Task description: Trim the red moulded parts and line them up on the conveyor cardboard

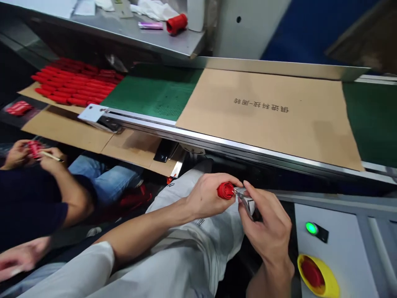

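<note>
Over the person's lap, the left hand (206, 197) is wrapped round a red part (225, 190), and the right hand (268, 221) holds slim pliers (242, 195), their tips at the part's right edge; whether they bite is too small to tell. The round end of the red part faces up toward the head camera from the thumb side of the fist; its long axis appears to run down into the palm, where the far end is hidden. That grip likely steadies the barrel and leaves its rim free for the tool. Beyond the knees, a cardboard sheet (266, 120) lies flat on a green belt (151, 89), perhaps as a clean surface. At its left, red pieces (77, 85) lie in close rows on cardboard, probably to keep them orderly and within reach. Farthest off, another red cylinder (176, 24) lies on its side on a metal desk (124, 35), its open end facing left.
</note>
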Available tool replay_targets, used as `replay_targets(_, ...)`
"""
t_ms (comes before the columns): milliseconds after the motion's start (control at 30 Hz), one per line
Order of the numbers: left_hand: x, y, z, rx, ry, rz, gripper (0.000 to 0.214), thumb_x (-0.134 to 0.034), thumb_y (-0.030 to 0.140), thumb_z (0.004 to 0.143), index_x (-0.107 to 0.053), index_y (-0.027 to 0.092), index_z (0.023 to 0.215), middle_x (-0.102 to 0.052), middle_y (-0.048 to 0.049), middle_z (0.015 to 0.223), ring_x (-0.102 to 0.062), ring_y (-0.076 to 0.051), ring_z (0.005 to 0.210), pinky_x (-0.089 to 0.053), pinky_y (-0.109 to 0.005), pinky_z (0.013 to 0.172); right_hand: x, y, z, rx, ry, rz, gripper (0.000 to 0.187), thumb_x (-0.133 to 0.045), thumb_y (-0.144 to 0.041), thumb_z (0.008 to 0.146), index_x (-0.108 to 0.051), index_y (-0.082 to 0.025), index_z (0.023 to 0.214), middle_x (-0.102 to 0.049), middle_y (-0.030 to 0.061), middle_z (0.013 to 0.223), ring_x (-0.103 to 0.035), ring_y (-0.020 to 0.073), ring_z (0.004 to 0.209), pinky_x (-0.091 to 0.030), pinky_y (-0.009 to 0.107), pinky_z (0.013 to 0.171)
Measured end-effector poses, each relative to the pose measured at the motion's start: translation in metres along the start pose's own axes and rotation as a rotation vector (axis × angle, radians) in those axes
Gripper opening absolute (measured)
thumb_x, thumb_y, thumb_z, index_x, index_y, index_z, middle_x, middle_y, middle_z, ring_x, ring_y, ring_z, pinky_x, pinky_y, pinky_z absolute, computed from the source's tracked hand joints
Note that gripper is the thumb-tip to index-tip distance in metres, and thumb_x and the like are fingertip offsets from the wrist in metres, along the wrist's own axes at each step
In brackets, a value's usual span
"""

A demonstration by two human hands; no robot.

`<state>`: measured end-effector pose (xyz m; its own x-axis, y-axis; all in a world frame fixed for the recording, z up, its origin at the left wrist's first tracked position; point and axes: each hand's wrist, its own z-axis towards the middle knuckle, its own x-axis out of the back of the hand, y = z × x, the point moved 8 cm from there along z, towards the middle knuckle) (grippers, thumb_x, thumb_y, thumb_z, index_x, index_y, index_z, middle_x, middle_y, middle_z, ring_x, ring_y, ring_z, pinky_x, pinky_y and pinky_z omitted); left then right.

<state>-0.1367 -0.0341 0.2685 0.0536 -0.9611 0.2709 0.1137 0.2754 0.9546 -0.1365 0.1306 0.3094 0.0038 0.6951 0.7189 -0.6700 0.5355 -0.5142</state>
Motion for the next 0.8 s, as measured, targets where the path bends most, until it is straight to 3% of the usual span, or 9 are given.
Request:
replay_targets(300, -0.003, 0.008, -0.003, -0.095, -0.03, 0.0, 0.035, -0.071, 0.009, 0.081, -0.079, 0.02, 0.114, -0.086, -0.0025, 0.104, -0.08, -0.018, 0.093, -0.06, -0.028, 0.083, 0.003, -0.009, 0.007, 0.052, -0.002, -0.062, 0.061, -0.075, -0.004, 0.091, -0.066, -0.021, 0.149, -0.076, 0.0087, 0.114, -0.071, 0.0218, 0.097, -0.059, 0.04, 0.087)
replay_targets(800, 0.004, 0.007, -0.002, -0.08, -0.036, 0.085, 0.027, -0.07, 0.01, 0.082, -0.078, 0.019, 0.106, -0.072, 0.0014, 0.08, -0.063, -0.014, 0.071, -0.046, -0.026, 0.067, -0.007, -0.01, 0.016, 0.091, -0.093, 0.017, 0.07, -0.073, 0.0, 0.091, -0.062, -0.024, 0.156, -0.074, 0.0071, 0.111, -0.068, 0.0195, 0.094, -0.058, 0.036, 0.083)
